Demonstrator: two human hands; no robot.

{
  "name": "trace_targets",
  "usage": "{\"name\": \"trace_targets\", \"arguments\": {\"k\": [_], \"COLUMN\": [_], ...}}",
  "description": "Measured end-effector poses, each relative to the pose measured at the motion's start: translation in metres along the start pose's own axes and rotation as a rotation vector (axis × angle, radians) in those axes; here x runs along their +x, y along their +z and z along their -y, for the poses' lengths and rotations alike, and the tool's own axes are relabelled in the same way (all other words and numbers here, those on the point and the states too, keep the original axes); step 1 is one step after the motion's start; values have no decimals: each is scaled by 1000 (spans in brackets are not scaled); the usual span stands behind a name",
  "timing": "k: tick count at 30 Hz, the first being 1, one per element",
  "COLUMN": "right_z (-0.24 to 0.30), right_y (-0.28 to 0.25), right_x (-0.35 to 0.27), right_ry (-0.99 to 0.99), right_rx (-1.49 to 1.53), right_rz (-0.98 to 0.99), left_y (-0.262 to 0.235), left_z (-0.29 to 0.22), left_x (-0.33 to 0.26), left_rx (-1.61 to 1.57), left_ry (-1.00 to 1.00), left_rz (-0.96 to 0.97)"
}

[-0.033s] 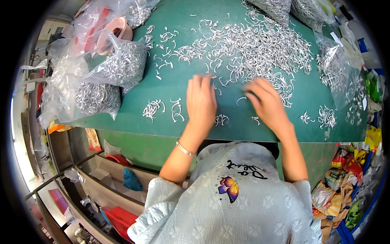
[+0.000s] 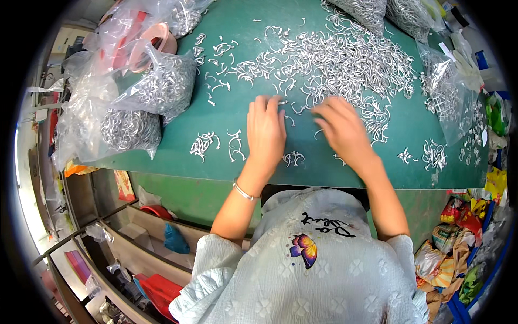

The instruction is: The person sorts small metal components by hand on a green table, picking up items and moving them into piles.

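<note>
Many small, silvery-white curved pieces (image 2: pixel 350 65), hook-like in shape, lie in a broad loose heap on the green tabletop (image 2: pixel 178 146). At the heap's near left edge is my left hand (image 2: pixel 266 127), back up, its fingers close together and curled down; a small piece shows by the fingertips, but what they grip is hidden. My right hand (image 2: pixel 342 129) reaches in from the right by the heap's near edge, fingers bent and smeared by motion. A single curved piece lies beside its thumb. Between my wrists sits a small cluster of pieces (image 2: pixel 293 158).
Clear plastic bags of such pieces (image 2: pixel 156 89) stand at the left, near a pink basket (image 2: pixel 162 40). More filled bags (image 2: pixel 445 89) are at the right and far edge. Small groups of pieces (image 2: pixel 202 144) lie along the near edge. Drawers (image 2: pixel 145 237) sit below left, colourful packages (image 2: pixel 442 243) below right.
My right hand has shifted a little left and away from me, toward my left hand. My left hand has moved very slightly away from me, its fingers still curled.
</note>
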State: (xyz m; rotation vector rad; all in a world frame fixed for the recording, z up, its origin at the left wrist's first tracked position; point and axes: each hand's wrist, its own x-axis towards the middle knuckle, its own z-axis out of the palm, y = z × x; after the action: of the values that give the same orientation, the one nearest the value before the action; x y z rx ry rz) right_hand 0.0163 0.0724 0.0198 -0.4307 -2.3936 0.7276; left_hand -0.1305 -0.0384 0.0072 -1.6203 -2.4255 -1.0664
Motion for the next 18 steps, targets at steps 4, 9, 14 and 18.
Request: {"name": "trace_targets", "arguments": {"k": [4,9,14,18], "right_z": [-9,-6,2,-4], "right_y": [28,-21,-52,-61], "right_x": [19,-16,-53,-58], "right_ry": [-34,94,235,356], "right_rx": [-225,-139,-164,123], "right_rz": [133,192,350,364], "left_y": [8,-3,2,15], "left_z": [14,3,-52,-68], "left_x": [7,0,-40,-60], "left_rx": [-5,-182,-286,-344], "left_ry": [-71,-94,35,27], "left_rz": [29,-50,223,351]}}
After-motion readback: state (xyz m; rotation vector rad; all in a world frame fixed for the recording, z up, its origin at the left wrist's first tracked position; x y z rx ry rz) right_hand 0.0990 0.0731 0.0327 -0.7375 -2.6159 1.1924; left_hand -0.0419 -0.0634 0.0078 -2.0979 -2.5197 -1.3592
